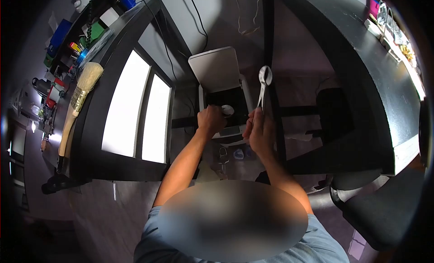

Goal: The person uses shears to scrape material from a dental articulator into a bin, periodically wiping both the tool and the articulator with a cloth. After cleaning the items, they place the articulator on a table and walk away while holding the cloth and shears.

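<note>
My right hand [262,132] is closed around the handle of a metal tool with a spoon-like head [265,76], which points up and away from me. My left hand [210,121] is closed beside a small white round object [227,110]; whether its fingers grip that object is hard to make out. Both hands are over the near part of an open container [202,98] with a dark inside. Its pale lid [214,68] stands raised at the back.
On the left, a large brush [80,98] lies on a dark bench beside bright white panels [154,118]. A dark tabletop [361,59] runs along the right, with a black chair [384,208] near it. Cables hang at the back wall.
</note>
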A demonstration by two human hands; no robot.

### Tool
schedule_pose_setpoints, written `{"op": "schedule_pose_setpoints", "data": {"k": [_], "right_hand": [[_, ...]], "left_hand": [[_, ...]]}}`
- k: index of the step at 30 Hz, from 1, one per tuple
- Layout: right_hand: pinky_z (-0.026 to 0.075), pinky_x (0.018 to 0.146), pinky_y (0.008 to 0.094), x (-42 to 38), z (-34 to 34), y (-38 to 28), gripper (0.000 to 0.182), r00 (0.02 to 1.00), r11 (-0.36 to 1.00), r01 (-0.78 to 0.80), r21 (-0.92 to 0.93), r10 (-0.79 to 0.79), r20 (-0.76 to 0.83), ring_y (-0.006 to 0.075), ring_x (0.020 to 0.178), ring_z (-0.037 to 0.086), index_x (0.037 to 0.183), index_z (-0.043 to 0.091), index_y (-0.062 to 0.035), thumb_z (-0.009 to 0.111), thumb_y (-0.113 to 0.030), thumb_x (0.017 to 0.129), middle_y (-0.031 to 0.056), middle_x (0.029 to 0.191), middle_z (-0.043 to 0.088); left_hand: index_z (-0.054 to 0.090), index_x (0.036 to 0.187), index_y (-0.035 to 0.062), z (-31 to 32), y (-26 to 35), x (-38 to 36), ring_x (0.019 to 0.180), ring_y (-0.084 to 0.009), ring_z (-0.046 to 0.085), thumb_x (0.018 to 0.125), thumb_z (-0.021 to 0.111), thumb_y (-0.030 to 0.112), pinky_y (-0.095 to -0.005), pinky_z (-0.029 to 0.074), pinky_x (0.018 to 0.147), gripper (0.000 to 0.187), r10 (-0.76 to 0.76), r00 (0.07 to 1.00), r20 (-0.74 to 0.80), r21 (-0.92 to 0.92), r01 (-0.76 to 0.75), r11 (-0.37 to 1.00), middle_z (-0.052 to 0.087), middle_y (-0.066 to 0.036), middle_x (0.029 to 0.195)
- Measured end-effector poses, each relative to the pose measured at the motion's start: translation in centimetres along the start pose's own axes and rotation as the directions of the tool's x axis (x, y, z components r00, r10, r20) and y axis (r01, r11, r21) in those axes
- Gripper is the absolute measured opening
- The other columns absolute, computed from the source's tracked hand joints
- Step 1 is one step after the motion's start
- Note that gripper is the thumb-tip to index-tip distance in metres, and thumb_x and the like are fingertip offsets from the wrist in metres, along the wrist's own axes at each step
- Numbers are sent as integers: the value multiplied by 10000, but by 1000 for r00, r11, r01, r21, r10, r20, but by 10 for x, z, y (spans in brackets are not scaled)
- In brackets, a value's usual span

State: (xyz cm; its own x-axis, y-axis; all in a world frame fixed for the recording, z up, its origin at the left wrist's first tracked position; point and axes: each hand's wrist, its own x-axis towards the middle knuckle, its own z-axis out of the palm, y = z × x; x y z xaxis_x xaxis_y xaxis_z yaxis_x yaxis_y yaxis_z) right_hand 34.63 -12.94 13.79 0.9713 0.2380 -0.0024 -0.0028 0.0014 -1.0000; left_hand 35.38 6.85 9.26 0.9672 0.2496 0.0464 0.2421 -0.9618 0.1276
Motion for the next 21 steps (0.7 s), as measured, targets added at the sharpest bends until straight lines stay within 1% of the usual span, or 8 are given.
{"op": "schedule_pose_setpoints", "data": {"k": [2,5,7,9,12,15,18,21], "right_hand": [[506,574,449,17,15,94,503,935,830,352,-433,-293,198,352,567,638,880,595,15,345,-384,1056,204,606,579],[463,465,340,17,10,109,518,952,811,273,-518,-152,264,210,434,581,835,557,1,328,-402,1065,98,535,521],[463,525,382,12,1,60,502,975,927,74,-367,9,220,260,525,591,860,561,20,333,-379,1061,122,572,543],[501,698,533,5,-14,-3,473,979,985,-93,-148,118,165,447,758,658,938,595,67,352,-323,1051,247,673,625],[505,713,535,0,-6,7,474,1000,999,11,-51,-10,18,460,772,659,925,590,73,395,-344,1035,271,709,640],[516,570,407,10,11,95,492,911,673,399,-623,-370,184,317,600,678,887,594,37,432,-407,1025,211,623,624],[526,592,351,14,-7,78,427,975,890,-14,-455,114,193,188,573,650,865,586,-27,467,-411,1007,77,665,607],[488,583,343,11,-31,37,342,882,942,-308,-132,334,333,171,753,686,975,628,13,485,-298,960,131,703,661]], "left_hand": [[744,875,47,-3,8,-2,861,-381,710,720,641,173,-475,573,750,225,-31,999,12,-65,31,997,720,-192,885],[745,877,47,11,8,-7,885,-376,710,728,639,181,-471,572,769,227,-41,997,63,-10,41,999,723,-186,914],[741,902,47,14,-2,-4,899,-382,706,723,643,188,-483,566,784,248,-69,993,92,16,68,998,719,-195,927],[731,949,44,14,-5,-1,914,-399,697,708,651,192,-513,553,803,294,-98,986,134,-25,103,994,709,-219,936],[727,962,48,-1,0,1,928,-403,690,705,645,189,-510,553,813,304,-65,992,109,-64,72,995,705,-223,945],[742,916,53,-12,1,1,918,-385,702,745,629,184,-473,568,804,243,51,985,165,114,-70,991,715,-201,970],[736,930,47,12,-20,-3,916,-392,699,739,610,153,-476,565,756,253,27,999,44,-74,-23,997,709,-218,942],[719,962,29,21,-43,14,900,-396,697,735,597,120,-459,556,741,274,78,978,195,-345,-6,939,707,-221,900]]}}
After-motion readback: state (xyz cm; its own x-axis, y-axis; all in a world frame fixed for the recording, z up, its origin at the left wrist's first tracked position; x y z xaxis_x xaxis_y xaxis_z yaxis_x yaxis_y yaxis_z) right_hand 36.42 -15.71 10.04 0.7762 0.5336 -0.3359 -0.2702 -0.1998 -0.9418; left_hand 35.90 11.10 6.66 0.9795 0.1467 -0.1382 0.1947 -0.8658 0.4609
